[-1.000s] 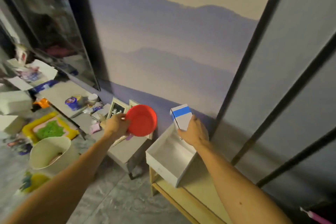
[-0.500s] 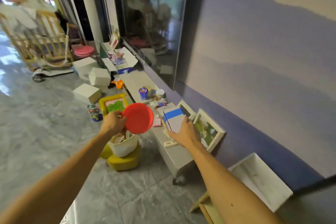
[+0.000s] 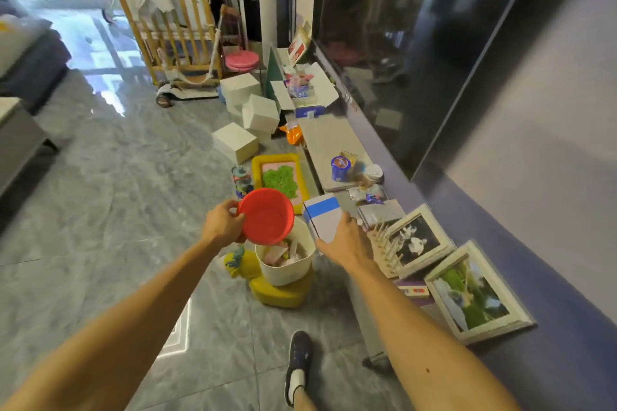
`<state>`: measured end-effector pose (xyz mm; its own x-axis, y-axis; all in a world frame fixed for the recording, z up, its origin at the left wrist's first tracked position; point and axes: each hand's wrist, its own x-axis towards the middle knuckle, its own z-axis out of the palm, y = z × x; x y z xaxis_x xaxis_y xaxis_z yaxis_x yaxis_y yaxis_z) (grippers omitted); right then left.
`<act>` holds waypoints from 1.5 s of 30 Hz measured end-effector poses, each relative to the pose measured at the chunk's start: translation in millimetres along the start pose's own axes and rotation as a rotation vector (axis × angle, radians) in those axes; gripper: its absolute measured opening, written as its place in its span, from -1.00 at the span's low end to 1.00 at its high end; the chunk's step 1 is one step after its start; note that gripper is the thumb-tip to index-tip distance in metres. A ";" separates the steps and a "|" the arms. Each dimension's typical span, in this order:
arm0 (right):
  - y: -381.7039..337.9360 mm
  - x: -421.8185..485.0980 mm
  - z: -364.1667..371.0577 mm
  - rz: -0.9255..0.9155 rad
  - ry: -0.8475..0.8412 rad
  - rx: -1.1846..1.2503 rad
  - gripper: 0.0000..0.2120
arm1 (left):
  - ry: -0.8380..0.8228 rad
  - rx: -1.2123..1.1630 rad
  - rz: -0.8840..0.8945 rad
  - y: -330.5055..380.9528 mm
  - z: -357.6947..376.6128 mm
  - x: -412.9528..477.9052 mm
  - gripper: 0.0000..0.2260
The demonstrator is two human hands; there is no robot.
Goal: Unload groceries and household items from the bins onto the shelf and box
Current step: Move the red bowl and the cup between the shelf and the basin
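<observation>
Gripping firmly, the left hand [image 3: 222,227] had its fingers curled over the rim of a red plastic bowl [image 3: 267,215], tilted so the hollow faced the camera. Beside it, the right hand [image 3: 347,242] was closed round the lower end of a white carton with a blue band [image 3: 324,217]. Both items were held in the air, apart from each other, above a white bin [image 3: 287,269].

That bin sat on a yellow bin [image 3: 280,294] on the floor and still held a jumble of packets, too mixed to name. Right of them, two framed pictures [image 3: 474,294] leaned on the near end of a low grey shelf [image 3: 334,143] that ran along the wall. Farther along it stood a blue tub [image 3: 340,168], a white jar and some small packets, with much of the top bare. At its far end an open cardboard box [image 3: 303,90] held a few things.

By my judgement the unloading was partway done: some goods were on the shelf and in the box, two more were in hand awaiting a place, and the white bin was not emptied. What the yellow bin held could not be seen.
</observation>
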<state>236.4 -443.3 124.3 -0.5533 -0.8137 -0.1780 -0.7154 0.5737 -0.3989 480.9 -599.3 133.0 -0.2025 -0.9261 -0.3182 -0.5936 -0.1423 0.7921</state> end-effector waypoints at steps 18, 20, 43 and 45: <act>4.5 218.2 191.7 0.332 -0.243 0.244 -0.06 | -0.181 0.066 -0.394 -85.5 127.4 239.2 -0.79; 8.6 228.3 221.5 0.400 -0.265 0.257 -0.13 | -0.209 0.116 -0.416 -115.9 146.1 254.0 -0.75; 17.7 254.7 285.8 0.354 -0.448 0.048 -0.48 | -0.368 0.418 -0.125 -186.1 184.1 297.8 -0.49; 12.2 256.1 261.6 0.271 -0.439 0.077 -0.39 | -0.371 0.447 -0.035 -159.1 169.9 295.1 -0.43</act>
<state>197.6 -669.2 -161.4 -0.4712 -0.6091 -0.6379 -0.5287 0.7740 -0.3485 383.3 -790.6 -175.5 -0.3884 -0.7276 -0.5655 -0.8596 0.0651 0.5067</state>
